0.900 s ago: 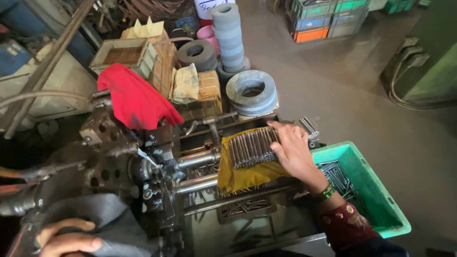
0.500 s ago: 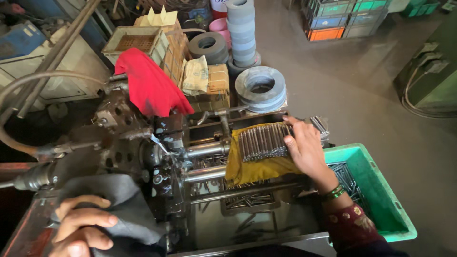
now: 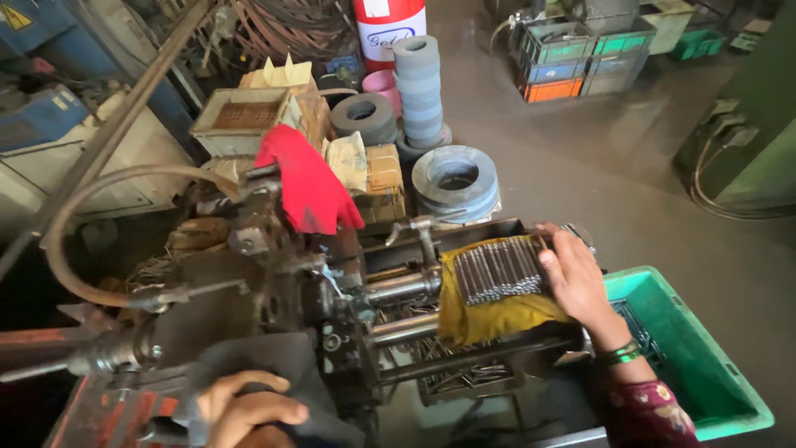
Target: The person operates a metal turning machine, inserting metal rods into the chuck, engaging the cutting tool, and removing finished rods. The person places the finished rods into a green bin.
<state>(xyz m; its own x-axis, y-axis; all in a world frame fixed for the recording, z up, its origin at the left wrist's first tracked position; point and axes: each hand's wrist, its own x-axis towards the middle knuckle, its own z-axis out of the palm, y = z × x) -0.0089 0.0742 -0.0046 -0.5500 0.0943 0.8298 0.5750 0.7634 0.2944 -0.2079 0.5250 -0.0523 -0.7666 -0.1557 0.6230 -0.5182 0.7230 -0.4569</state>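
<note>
My right hand (image 3: 574, 280) rests on the right end of a row of thin grey metal rods (image 3: 497, 270) lying on a yellow cloth (image 3: 485, 315) draped over the machine's tray. Its fingers curl over the rod ends. My left hand (image 3: 245, 408) presses on a dark grey cloth (image 3: 274, 365) on the near left part of the dark oily machine (image 3: 274, 290). Two steel shafts (image 3: 402, 303) run across the machine toward the cloth. A red cloth (image 3: 308, 184) hangs over the machine's top.
A green plastic crate (image 3: 705, 365) holding metal parts stands at the right. Stacked grinding wheels (image 3: 419, 91), a large grey ring (image 3: 456, 178), cardboard boxes (image 3: 377, 178) and a wooden tray (image 3: 240, 120) lie behind the machine. Coloured crates (image 3: 572, 62) stand far back.
My view has shifted slightly. My right hand stays at the rods' right end; my left hand has slid a little further right on the dark cloth.
</note>
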